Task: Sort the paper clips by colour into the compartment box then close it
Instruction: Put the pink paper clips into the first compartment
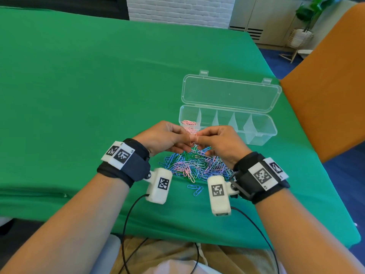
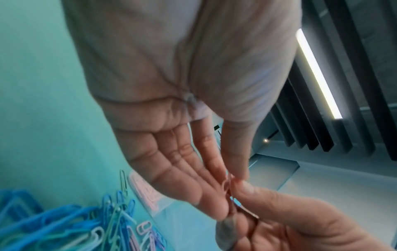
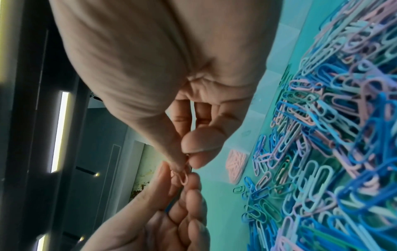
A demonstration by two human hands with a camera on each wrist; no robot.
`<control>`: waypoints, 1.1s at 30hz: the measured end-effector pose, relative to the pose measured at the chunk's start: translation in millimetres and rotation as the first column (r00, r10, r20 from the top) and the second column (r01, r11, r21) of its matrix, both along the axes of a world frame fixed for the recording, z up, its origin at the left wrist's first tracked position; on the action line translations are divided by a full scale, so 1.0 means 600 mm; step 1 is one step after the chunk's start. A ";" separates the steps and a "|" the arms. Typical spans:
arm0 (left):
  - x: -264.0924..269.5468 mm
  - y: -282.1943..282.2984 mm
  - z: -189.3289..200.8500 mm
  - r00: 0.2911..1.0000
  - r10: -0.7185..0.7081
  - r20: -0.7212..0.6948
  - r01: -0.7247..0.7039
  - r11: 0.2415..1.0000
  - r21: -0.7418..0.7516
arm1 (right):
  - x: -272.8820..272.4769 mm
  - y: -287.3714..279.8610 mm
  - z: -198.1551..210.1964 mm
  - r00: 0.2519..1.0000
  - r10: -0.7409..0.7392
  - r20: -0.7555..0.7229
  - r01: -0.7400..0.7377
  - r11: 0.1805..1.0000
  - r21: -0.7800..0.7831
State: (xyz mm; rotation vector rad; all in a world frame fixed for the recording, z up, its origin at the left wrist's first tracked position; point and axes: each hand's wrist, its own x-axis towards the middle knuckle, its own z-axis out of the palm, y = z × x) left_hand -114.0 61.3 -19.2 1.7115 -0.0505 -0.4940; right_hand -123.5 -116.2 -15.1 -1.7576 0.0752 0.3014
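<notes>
Above pile [image 1: 194,165] — left hand [image 1: 164,138], right hand [image 1: 221,144] fingertip-to-fingertip, both pinching pink clip [image 1: 193,137].

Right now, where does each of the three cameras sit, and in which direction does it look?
Head: worn on the head, looking forward and down at the compartment box and clip pile; both forearms show.
Left wrist: under the left hand, looking along its palm to the fingers.
Right wrist: under the right hand, looking along its fingers.
Shared: all show the pink paper clip pinched between both hands.

My green-covered table [image 1: 98,76] fills the view. Beyond it stand a white brick wall [image 1: 177,8], grey cabinets [image 1: 266,18] and a potted plant [image 1: 308,20]; an orange chair [image 1: 331,86] sits on my right.
</notes>
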 end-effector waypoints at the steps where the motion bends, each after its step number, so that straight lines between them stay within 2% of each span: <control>1: -0.001 0.000 -0.001 1.000 0.019 -0.019 -0.019 0.999 -0.041 | 0.001 0.001 0.001 1.000 -0.002 0.011 0.002 1.000 -0.004; 4: 0.002 0.004 -0.006 0.994 0.088 -0.058 -0.094 0.989 -0.118 | -0.002 0.006 0.000 0.998 -0.008 0.060 0.013 0.996 -0.085; 6: 0.005 0.012 -0.010 0.986 0.142 -0.091 -0.155 0.976 -0.152 | -0.006 0.009 -0.007 0.995 0.037 0.095 -0.015 0.974 -0.224; 8: 0.005 0.020 -0.013 0.978 0.168 -0.128 -0.191 0.962 -0.196 | -0.015 0.013 -0.016 0.980 0.185 0.071 -0.138 0.893 -0.428; 10: 0.007 0.024 -0.015 0.966 0.186 -0.182 -0.229 0.939 -0.258 | -0.025 0.019 -0.026 0.949 0.314 -0.009 -0.257 0.761 -0.596; 12: 0.009 0.024 -0.014 0.946 0.203 -0.252 -0.280 0.904 -0.322 | -0.031 0.023 -0.032 0.933 0.355 -0.050 -0.288 0.658 -0.696; 13: 0.009 0.023 -0.013 0.935 0.204 -0.290 -0.302 0.887 -0.350 | -0.031 0.024 -0.033 0.933 0.356 -0.057 -0.288 0.641 -0.712; 17: 0.005 0.017 -0.015 0.892 0.161 -0.423 -0.349 0.839 -0.417 | -0.024 0.014 -0.031 0.939 0.336 -0.075 -0.293 0.666 -0.686; 20: -0.001 0.008 -0.007 0.894 0.161 -0.417 -0.330 0.868 -0.372 | -0.018 0.002 -0.024 0.951 0.299 -0.076 -0.278 0.725 -0.630; 22: -0.003 0.003 -0.007 0.930 0.153 -0.334 -0.244 0.936 -0.251 | -0.016 -0.009 -0.019 0.959 0.275 -0.073 -0.265 0.768 -0.584; 24: -0.011 -0.002 -0.008 0.987 0.076 -0.144 -0.069 0.996 0.054 | -0.013 -0.020 -0.015 0.966 0.252 -0.051 -0.237 0.797 -0.555; 25: -0.017 -0.004 -0.006 0.999 -0.014 -0.051 0.026 0.970 0.242 | -0.012 -0.026 -0.013 0.970 0.241 -0.038 -0.222 0.809 -0.544; 26: -0.022 -0.006 -0.004 0.992 -0.126 0.012 0.110 0.910 0.401 | -0.012 -0.030 -0.011 0.971 0.237 -0.031 -0.216 0.817 -0.535; 28: -0.031 -0.010 -0.001 0.949 -0.311 0.053 0.217 0.764 0.608 | -0.016 -0.030 -0.009 0.961 0.272 -0.037 -0.251 0.815 -0.522; 31: -0.034 -0.017 -0.002 0.901 -0.427 0.078 0.208 0.583 0.785 | -0.031 -0.016 -0.010 0.925 0.374 -0.073 -0.352 0.763 -0.542; 33: -0.034 -0.021 -0.006 0.885 -0.461 0.073 0.207 0.528 0.824 | -0.039 -0.008 -0.018 0.903 0.419 -0.096 -0.391 0.705 -0.591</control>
